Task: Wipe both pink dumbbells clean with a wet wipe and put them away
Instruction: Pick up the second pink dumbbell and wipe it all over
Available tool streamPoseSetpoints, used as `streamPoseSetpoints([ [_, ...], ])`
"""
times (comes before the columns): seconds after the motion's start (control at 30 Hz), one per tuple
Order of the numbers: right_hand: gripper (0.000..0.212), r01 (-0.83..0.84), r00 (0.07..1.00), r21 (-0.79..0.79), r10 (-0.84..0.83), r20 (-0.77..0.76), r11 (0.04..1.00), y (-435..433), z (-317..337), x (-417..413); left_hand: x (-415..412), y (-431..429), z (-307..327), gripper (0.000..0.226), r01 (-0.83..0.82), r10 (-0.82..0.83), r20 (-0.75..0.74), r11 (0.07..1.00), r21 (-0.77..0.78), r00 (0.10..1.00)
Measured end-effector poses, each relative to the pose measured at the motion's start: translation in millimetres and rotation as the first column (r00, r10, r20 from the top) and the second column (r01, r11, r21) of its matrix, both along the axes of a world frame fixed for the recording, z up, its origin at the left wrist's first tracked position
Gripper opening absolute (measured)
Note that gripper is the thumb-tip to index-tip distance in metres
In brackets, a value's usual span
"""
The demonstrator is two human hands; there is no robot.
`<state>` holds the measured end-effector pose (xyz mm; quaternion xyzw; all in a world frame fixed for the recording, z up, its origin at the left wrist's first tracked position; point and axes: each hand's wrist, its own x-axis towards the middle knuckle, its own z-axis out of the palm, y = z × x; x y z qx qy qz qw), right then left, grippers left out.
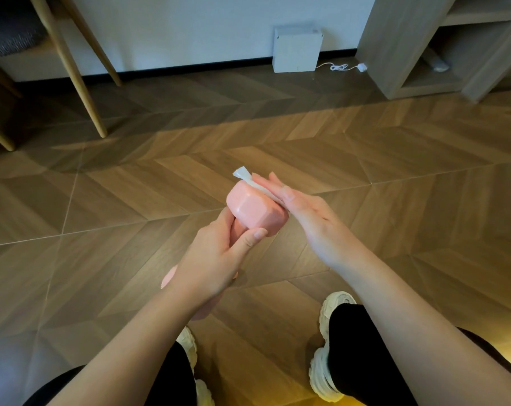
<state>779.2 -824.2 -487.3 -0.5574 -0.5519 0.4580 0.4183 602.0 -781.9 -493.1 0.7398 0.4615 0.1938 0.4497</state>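
Pink dumbbell [254, 213] in left hand [216, 259] grip, wet wipe [244, 174] on its head under flat right hand [304, 209]

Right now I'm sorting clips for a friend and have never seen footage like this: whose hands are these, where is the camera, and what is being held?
No machine here: one camera worn on a person's head looks down at their own hands above a wooden floor. The left hand grips the handle of a pink dumbbell. The right hand, fingers straight, presses a white wet wipe against its upper head. A second dumbbell is not in view.
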Motion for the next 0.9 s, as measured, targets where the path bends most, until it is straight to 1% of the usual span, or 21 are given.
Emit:
streamPoseSetpoints([
  [0.1,0.043,0.002,0.998,-0.015,-0.001,0.065,1.000,-3,-5,5,-1,4,-1,0.037,-0.032,0.033,0.020,0.999,-0.015,0.999],
  [0.17,0.047,0.023,0.988,-0.051,-0.014,0.154,0.998,-1,-7,7,-2,5,-2,0.040,-0.009,0.009,0.009,1.000,0.008,1.000],
  [0.2,0.047,0.034,0.984,-0.060,-0.023,0.176,0.998,1,-6,7,-2,5,-4,0.044,0.019,-0.019,-0.013,1.000,0.025,1.000],
  [0.27,0.046,0.061,0.986,-0.042,-0.053,0.159,0.997,4,-6,5,-1,3,-8,0.054,0.069,-0.066,-0.063,0.997,0.043,0.996],
  [0.3,0.046,0.074,0.989,-0.022,-0.071,0.132,0.997,5,-5,4,-1,3,-10,0.056,0.079,-0.076,-0.070,0.996,0.038,0.995],
  [0.4,0.043,0.089,0.996,0.034,-0.090,0.024,0.995,2,-6,1,1,2,-9,0.049,0.063,-0.062,-0.044,0.998,0.013,0.997],
  [0.43,0.046,0.086,0.996,0.045,-0.086,0.009,0.995,1,-6,0,1,3,-8,0.048,0.054,-0.054,-0.031,0.998,0.011,0.998],
  [0.53,0.059,0.064,0.998,0.046,-0.064,-0.001,0.997,1,-7,0,0,5,-8,0.048,0.054,-0.054,-0.024,0.998,0.012,0.998],
  [0.6,0.058,0.049,0.999,0.033,-0.048,-0.011,0.998,3,-6,-1,-2,6,-9,0.049,0.089,-0.087,-0.046,0.995,0.039,0.995],
  [0.67,0.052,0.038,0.999,0.050,-0.037,-0.017,0.998,3,-5,-3,-3,8,-12,0.051,0.122,-0.117,-0.080,0.991,0.061,0.990],
  [0.73,0.046,0.032,0.999,0.082,-0.030,-0.020,0.996,1,-6,-5,-4,10,-13,0.056,0.122,-0.115,-0.108,0.990,0.065,0.987],
  [0.83,0.048,0.043,0.999,0.083,-0.042,-0.016,0.996,-3,-9,-2,-7,14,-13,0.050,0.076,-0.072,-0.093,0.996,0.041,0.993],
  [0.9,0.052,0.057,0.998,0.036,-0.057,-0.008,0.998,0,-11,0,-8,13,-11,0.045,0.104,-0.099,-0.105,0.994,0.042,0.990],
])
